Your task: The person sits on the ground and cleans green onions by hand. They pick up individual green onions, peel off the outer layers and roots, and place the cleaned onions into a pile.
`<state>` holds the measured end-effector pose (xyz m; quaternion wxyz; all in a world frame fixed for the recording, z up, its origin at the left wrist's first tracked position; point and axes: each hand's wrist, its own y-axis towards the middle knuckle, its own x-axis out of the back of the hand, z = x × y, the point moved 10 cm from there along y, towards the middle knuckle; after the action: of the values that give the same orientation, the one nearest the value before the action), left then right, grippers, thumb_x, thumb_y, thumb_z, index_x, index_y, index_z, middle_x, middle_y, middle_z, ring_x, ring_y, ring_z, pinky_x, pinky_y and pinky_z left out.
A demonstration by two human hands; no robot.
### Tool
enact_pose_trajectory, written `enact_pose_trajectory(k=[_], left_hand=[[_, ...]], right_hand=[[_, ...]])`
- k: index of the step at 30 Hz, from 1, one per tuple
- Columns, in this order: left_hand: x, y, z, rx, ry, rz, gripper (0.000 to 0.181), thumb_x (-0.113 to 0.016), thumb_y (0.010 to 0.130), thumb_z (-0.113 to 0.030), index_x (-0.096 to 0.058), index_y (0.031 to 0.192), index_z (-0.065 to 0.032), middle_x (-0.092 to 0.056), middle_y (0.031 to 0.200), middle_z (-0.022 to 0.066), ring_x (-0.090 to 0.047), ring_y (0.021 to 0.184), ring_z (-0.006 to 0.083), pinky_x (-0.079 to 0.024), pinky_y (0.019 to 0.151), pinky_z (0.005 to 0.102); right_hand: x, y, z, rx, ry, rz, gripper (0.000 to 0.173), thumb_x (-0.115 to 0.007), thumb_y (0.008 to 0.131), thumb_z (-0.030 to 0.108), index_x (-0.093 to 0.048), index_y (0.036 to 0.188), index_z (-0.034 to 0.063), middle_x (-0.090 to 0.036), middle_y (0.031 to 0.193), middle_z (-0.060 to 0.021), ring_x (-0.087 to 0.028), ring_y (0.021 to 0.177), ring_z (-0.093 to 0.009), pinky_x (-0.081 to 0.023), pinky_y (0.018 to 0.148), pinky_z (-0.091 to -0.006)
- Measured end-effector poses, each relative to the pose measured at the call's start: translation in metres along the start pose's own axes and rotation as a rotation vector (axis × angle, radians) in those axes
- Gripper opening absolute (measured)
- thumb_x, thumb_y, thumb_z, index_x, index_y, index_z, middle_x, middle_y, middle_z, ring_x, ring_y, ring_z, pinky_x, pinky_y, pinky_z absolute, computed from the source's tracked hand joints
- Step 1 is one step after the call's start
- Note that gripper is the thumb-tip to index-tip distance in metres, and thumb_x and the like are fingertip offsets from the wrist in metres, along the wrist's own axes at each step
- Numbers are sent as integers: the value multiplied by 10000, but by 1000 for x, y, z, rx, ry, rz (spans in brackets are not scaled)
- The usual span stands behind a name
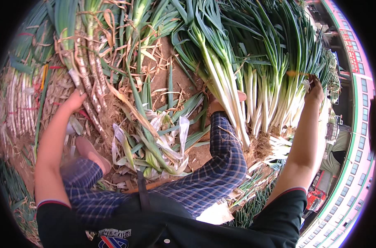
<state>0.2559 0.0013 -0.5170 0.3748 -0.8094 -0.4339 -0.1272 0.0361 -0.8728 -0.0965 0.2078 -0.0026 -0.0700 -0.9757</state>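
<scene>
My left hand (pixel 77 98) is at the left, its fingers around the pale stem of an untrimmed green onion (pixel 88 108) with dry, soil-marked skin and stringy roots. My right hand (pixel 315 90) is raised at the right beside the leaves of a row of cleaned green onions (pixel 268 93); a small whitish scrap (pixel 306 86) shows at its fingertips, and a blurred orange streak lies to their left. Several peeled long green onions (pixel 220 77), white below and green above, lean across my right lower leg. Peeled skins and leaves (pixel 163 145) lie between my legs.
Tied bundles of unpeeled onions (pixel 17 96) stand at the far left. More untrimmed onions (pixel 95 46) lie at the upper left. A white bag or sheet (pixel 215 214) is beside my right thigh. Vehicles, including a red one (pixel 316 198), and a long building stand at the far right.
</scene>
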Motion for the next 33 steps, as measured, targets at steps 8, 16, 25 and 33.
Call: enact_pose_trajectory(k=[8, 16, 25, 33], left_hand=[[37, -74, -55, 245, -327, -292, 356, -599, 789, -218, -603, 1051, 23, -645, 941, 127, -608, 823, 249, -465, 792, 362], [-38, -138, -151, 136, -728, 4, 405, -713, 785, -330, -561, 1028, -44, -585, 831, 35, -572, 701, 154, -503, 649, 302], [6, -95, -111, 140, -1716, -395, 163, -574, 895, -172, -538, 962, -28, -604, 888, 101, -579, 817, 208, -495, 694, 392], [-67, -144, -158, 286, -1300, -224, 96, -543, 879, -133, -549, 901, -40, -561, 771, 62, -543, 694, 157, -468, 611, 290]], right_hand=[[-166, -445, -41, 8, -1033, 1536, 346, -613, 857, 136, -579, 1199, 91, -641, 1080, -138, -632, 962, -231, -492, 830, -353], [-255, -688, -132, -614, -211, 1534, 503, -581, 897, 319, -407, 1239, -6, -610, 959, -126, -603, 826, -201, -498, 746, -314], [-196, -704, -94, -885, 10, 1329, 224, -516, 932, 184, -466, 1103, 47, -443, 633, 14, -391, 452, -79, -313, 417, -214], [-222, -640, -127, -728, -102, 1095, 232, -557, 909, 213, -511, 1052, 36, -458, 613, 7, -401, 442, -85, -311, 395, -220]])
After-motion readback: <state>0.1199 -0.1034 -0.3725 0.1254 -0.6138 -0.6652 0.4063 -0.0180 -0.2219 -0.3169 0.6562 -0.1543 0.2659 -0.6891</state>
